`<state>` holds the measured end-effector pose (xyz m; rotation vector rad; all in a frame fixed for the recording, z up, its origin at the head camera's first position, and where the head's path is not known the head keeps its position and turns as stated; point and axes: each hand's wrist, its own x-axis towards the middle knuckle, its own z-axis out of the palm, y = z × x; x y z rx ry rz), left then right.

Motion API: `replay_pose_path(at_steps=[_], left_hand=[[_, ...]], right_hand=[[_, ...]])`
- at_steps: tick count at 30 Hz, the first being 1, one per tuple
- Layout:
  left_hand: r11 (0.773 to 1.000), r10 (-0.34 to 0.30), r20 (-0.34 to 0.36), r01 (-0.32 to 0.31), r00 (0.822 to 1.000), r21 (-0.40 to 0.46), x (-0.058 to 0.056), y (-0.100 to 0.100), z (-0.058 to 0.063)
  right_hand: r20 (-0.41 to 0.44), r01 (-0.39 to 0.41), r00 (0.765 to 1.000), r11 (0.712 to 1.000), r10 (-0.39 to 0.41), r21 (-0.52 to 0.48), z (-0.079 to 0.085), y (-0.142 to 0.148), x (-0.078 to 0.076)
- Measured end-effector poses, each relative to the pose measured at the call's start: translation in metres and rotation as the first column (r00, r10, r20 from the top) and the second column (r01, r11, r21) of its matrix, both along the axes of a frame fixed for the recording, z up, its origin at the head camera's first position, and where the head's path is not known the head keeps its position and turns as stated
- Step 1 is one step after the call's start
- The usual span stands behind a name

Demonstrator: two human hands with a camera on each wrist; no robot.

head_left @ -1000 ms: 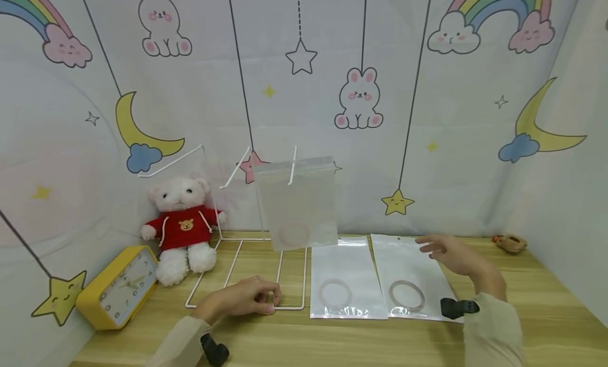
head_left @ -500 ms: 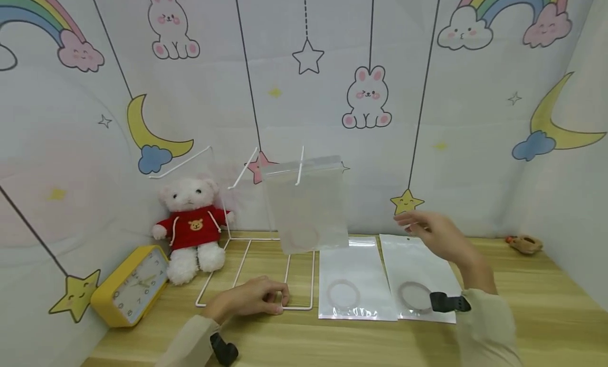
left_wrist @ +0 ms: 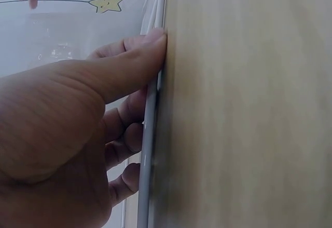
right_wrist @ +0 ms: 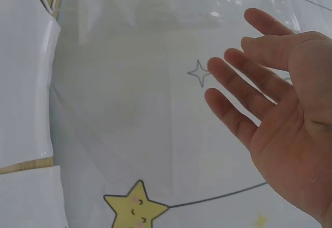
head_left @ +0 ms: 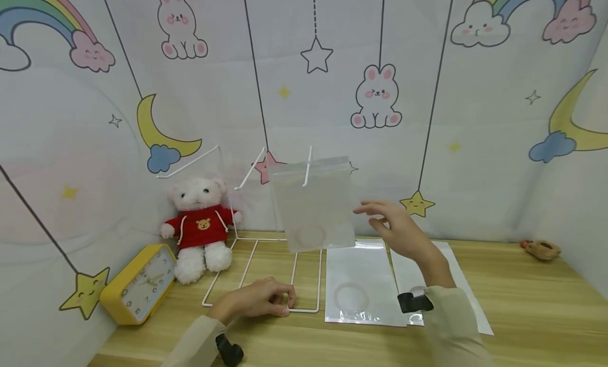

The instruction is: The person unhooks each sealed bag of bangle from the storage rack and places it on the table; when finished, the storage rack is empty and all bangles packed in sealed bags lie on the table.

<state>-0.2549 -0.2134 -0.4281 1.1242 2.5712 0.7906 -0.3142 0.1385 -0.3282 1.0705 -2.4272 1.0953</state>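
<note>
In the head view my left hand pinches the front bar of a white wire rack. The left wrist view has its thumb and fingertips on that bar. From the rack's right hook hangs a clear flat bag with a faint ring near its bottom. My right hand hovers just right of this bag, fingers loosely spread and holding nothing. Below it, two similar flat bags lie on the table: the left one shows a ring, and my right forearm partly covers the other.
Two bare hooks, the middle one and the left one, jut forward from the rack. A white teddy bear and a yellow clock stand at left. A small brown object lies far right, before a printed backdrop.
My right hand has moved left from over the right-hand bag on the table to beside the hanging bag. My left hand has kept its grip on the rack. The head view has turned slightly left.
</note>
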Motion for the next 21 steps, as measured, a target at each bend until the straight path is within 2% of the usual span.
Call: replay_pose_path(at_steps=[7, 14, 21], left_hand=[[1.0, -0.022, -0.005, 0.022, 1.0, 0.003, -0.003, -0.001, -0.001], [0.999, 0.021, 0.004, -0.021, 1.0, -0.031, -0.004, -0.002, -0.004], [0.999, 0.024, 0.011, -0.024, 1.0, -0.023, -0.003, 0.0, -0.004]], right_hand=[[0.027, -0.008, 1.0, 0.999, 0.009, -0.037, -0.01, -0.02, -0.001], [-0.025, -0.048, 0.999, 0.997, 0.046, -0.063, -0.01, -0.032, 0.0], [-0.001, -0.04, 0.999, 0.996, 0.04, -0.081, -0.011, -0.039, 0.003]])
